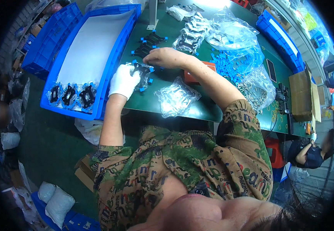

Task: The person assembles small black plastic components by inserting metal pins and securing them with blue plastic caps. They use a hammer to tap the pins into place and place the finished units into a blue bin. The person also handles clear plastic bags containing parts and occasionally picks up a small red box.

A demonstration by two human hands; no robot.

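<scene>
A white glove covers my left hand [124,81], which is closed on the left edge of a black X-shaped bracket [142,73] with blue end caps. Clear film seems to lie around this bracket. My bare right hand [165,57] is just above the bracket, fingers curled together near its top edge. Whatever sits between those fingertips is hidden. Beyond my hands, two more black brackets [154,37] with blue caps lie on the green table [163,82]. Nearer to me is a heap of clear plastic bags [177,96].
At left, a blue crate [95,57] lined with white sheet holds three bagged brackets [69,94]. Right of my right arm are loose blue caps [228,63], bagged screws [255,92] and a phone [271,70]. Stacked bagged brackets [192,34] lie farther back. Another person [309,154] sits far right.
</scene>
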